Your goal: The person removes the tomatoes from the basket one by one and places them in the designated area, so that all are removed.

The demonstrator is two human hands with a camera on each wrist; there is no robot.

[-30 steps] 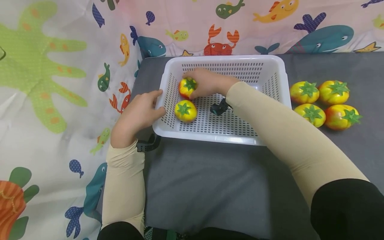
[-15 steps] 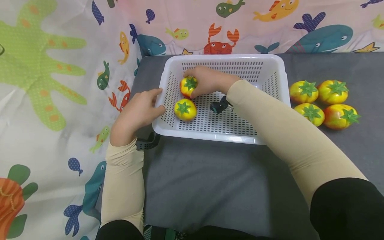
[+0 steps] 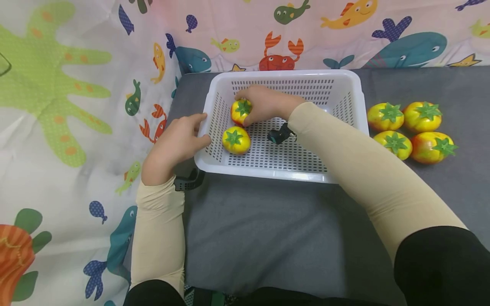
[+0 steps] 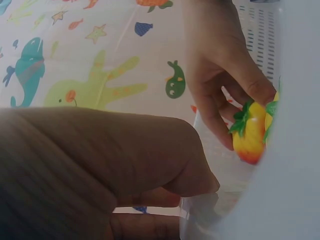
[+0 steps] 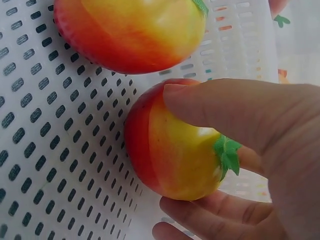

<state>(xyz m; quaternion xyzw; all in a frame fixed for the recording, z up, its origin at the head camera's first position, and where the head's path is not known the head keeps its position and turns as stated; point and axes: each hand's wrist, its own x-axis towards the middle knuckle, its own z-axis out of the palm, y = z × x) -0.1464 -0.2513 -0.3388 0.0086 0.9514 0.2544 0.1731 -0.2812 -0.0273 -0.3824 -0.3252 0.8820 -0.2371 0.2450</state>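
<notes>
In the head view my right hand (image 3: 264, 103) grips a yellow-and-red toy tomato (image 3: 240, 112) with a green leafy top, inside a white perforated plastic basket (image 3: 283, 175). The right wrist view has the thumb (image 5: 215, 102) on one side of that tomato (image 5: 175, 145) and fingers on the other; it sits low by the basket's wall. Just nearer to me lies a second toy tomato (image 3: 236, 140) in the basket, not held. My left hand (image 3: 176, 142) holds the basket's left rim, thumb and fingers at its edge; the rim partly hides the fingers in the left wrist view.
Several similar toy tomatoes (image 3: 421, 117) are grouped on the grey cloth (image 3: 264, 233) right of the basket, close to its side wall. A sea-animal printed curtain (image 3: 88, 140) hangs along the left and behind. My right forearm (image 3: 356, 165) crosses the basket's front right.
The right hand and its tomato have shifted very slightly to the right within the basket. My left hand stays at the rim, and the other tomatoes keep their places.
</notes>
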